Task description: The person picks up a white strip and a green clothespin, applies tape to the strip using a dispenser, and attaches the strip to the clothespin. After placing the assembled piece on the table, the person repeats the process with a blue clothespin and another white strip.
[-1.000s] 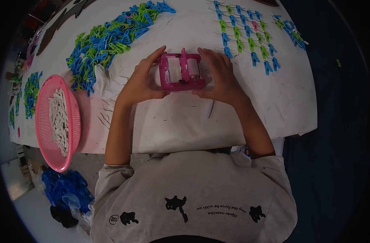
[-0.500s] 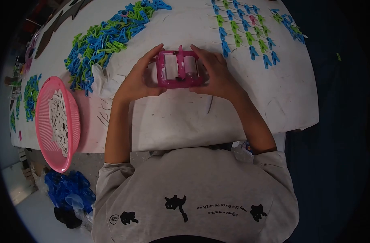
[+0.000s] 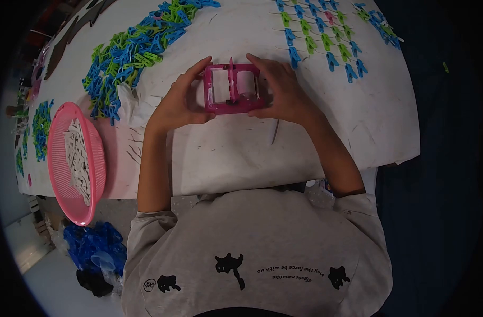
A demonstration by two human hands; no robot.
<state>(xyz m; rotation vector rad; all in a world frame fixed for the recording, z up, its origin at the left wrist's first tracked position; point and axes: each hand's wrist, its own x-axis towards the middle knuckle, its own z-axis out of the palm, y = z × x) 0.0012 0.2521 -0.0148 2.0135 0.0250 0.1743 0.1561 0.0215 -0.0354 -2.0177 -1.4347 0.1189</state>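
Between my hands is a magenta plastic frame (image 3: pixel 232 108), held by its two ends over the white-covered table. It has two openings, an upright divider down the middle and a white roll-like piece (image 3: pixel 246 84) in the right half. My left hand (image 3: pixel 182 100) grips the left end, thumb at the near corner and fingers at the far one. The right end is held the same way by my right hand (image 3: pixel 284 91). A thin pale stick (image 3: pixel 274 132) lies on the table just nearer than my right hand.
A big heap of blue and green clothespins (image 3: pixel 127 55) lies at the far left. Clothespins with thin wires (image 3: pixel 311 45) stand in rows at the far right. A pink basket (image 3: pixel 97 158) of white strips sits at the left edge, near a crumpled white bag (image 3: pixel 126 100).
The magenta frame shifts very slightly left in view, with both hands still on it. The camera view tilts a little; the clothespins stay as they were.
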